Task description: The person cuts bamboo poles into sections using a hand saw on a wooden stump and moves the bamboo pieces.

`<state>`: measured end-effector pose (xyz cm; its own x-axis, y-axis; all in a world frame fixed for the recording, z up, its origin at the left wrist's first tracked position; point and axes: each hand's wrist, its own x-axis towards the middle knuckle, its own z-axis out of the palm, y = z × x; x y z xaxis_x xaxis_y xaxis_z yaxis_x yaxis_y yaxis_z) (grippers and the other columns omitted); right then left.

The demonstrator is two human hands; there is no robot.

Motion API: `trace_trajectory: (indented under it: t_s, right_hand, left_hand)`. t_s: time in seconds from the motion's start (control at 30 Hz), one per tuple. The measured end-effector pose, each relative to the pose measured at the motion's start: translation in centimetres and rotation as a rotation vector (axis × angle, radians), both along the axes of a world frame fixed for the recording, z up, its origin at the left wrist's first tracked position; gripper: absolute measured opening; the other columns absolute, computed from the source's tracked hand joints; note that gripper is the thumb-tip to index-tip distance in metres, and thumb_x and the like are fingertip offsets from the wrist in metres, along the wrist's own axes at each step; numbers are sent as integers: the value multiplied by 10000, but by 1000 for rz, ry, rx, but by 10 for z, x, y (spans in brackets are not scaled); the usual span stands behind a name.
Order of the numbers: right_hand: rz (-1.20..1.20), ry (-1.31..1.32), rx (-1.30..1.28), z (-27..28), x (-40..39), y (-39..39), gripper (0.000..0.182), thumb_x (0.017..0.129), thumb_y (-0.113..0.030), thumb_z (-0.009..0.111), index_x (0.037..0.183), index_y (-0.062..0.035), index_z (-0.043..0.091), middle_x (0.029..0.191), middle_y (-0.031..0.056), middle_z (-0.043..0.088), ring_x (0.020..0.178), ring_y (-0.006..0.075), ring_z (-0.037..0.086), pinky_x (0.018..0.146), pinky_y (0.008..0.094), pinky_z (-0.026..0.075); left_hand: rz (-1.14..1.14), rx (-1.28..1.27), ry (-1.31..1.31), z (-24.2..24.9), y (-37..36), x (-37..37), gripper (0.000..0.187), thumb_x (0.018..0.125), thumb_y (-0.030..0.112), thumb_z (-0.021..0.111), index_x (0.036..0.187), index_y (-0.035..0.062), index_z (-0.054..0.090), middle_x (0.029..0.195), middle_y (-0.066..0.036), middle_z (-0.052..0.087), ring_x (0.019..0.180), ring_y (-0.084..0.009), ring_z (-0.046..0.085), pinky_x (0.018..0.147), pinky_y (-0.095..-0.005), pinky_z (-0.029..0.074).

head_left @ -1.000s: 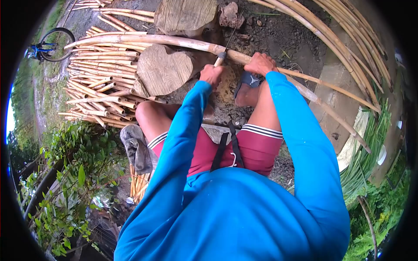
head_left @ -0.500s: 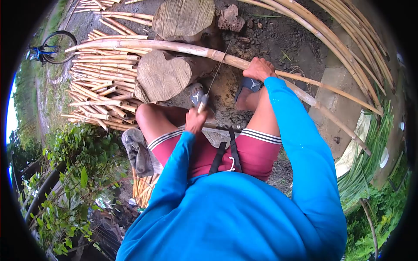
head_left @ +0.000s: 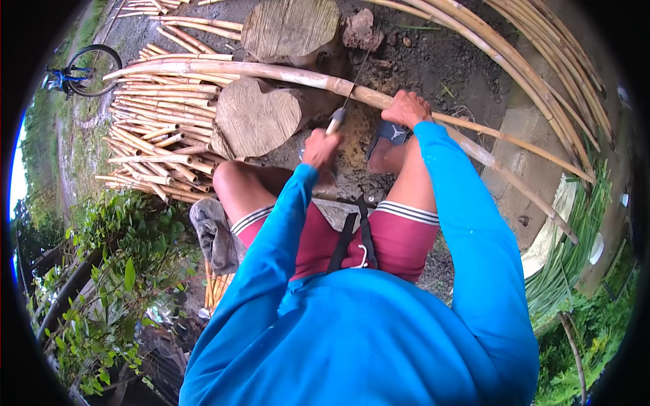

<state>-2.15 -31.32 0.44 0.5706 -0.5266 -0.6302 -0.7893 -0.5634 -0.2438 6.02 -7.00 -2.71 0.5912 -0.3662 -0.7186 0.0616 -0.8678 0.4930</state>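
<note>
My left hand (head_left: 321, 147) is closed around the pale handle of a thin-bladed handsaw (head_left: 336, 120). The saw's narrow dark blade crosses a long bamboo pole (head_left: 271, 70), and its tip points away from me. Gripping the same pole to the right of the blade is my right hand (head_left: 406, 109), its fingers wrapped over the top. The pole runs across in front of me near two cut tree stumps, the nearer stump (head_left: 254, 118) and the farther stump (head_left: 290, 27). Whether the blade has bitten into the pole is too small to tell.
Many cut bamboo pieces (head_left: 159, 111) lie piled on the left. Long bamboo poles (head_left: 501, 61) curve along the right, above long green leaves (head_left: 572, 250). A bicycle (head_left: 84, 71) stands at the far left. A reddish rock (head_left: 362, 29) sits beside the far stump.
My left hand has pushed the saw forward and slightly right, so the handle is nearer the pole and more blade shows beyond it. My right hand stays on the pole.
</note>
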Motion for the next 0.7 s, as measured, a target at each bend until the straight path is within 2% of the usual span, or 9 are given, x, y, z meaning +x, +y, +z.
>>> trace_trajectory:
  t_s: [0.03, 0.1, 0.17, 0.23, 0.3, 0.4, 0.43, 0.53, 0.7]
  right_hand:
    - [-2, -1, -2, 2, 3, -2, 521, 672, -308, 677, 1104, -18, 707, 1190, 266, 643, 1149, 426, 605, 989, 457, 480]
    - [10, 31, 44, 7, -2, 1, 521, 671, -313, 676, 1105, -25, 708, 1189, 268, 641, 1147, 429, 604, 995, 459, 478]
    - [52, 39, -19, 1, -4, 2, 536, 686, -339, 662, 1142, -59, 701, 1239, 222, 633, 1174, 387, 600, 999, 446, 477]
    - [28, 39, 43, -1, -1, -3, 537, 679, -333, 664, 1142, -64, 703, 1241, 222, 632, 1180, 386, 596, 1007, 445, 472]
    - [18, 55, 47, -2, -4, -5, 543, 675, -331, 666, 1146, -63, 701, 1242, 225, 631, 1181, 386, 595, 1010, 444, 472]
    - [42, 23, 17, 6, 10, -11, 554, 670, -327, 669, 1156, -62, 697, 1245, 228, 629, 1183, 388, 593, 1016, 441, 470]
    - [50, 34, 29, 4, 0, -3, 560, 667, -326, 671, 1161, -63, 696, 1247, 228, 628, 1184, 389, 592, 1020, 440, 468]
    - [37, 6, 11, -2, -8, -5, 542, 660, -316, 669, 1124, -39, 704, 1209, 254, 636, 1162, 415, 598, 1003, 451, 478]
    - [21, 27, 67, 3, -2, -3, 544, 665, -318, 658, 1119, -22, 701, 1201, 269, 636, 1157, 421, 600, 1002, 459, 474]
  left_hand:
    - [189, -19, 185, 11, -36, 11, 308, 762, 330, 655, 929, 77, 712, 780, -253, 656, 733, -360, 674, 612, -428, 511]
    - [-589, -279, -590, -22, -16, 10, 316, 773, 334, 649, 931, 65, 704, 780, -226, 657, 717, -376, 661, 591, -438, 499]
    - [-725, -178, -652, -10, 43, -26, 238, 689, 204, 653, 901, 101, 693, 751, -245, 607, 719, -415, 636, 565, -491, 507]
    - [-27, -339, -223, 25, 83, -53, 335, 770, 171, 636, 1093, 134, 714, 773, -229, 607, 725, -425, 645, 614, -526, 531]
    - [-488, -207, -423, 9, 85, -42, 288, 781, 199, 627, 1041, 116, 721, 802, -240, 630, 765, -374, 672, 590, -478, 530]
    - [71, -40, -27, 19, -24, 7, 383, 751, 305, 607, 830, -68, 647, 607, -180, 602, 535, -252, 605, 519, -420, 463]
    - [37, 5, -8, 24, -27, 9, 476, 735, 376, 618, 820, -91, 653, 775, -287, 664, 769, -363, 682, 704, -458, 506]
    - [-711, -167, -731, -26, 56, -29, 211, 740, 171, 660, 928, 88, 709, 625, -217, 583, 686, -389, 646, 619, -483, 532]
    - [-77, -87, -73, 11, 41, -20, 401, 762, 334, 616, 947, -15, 690, 844, -281, 682, 816, -385, 691, 725, -453, 538]
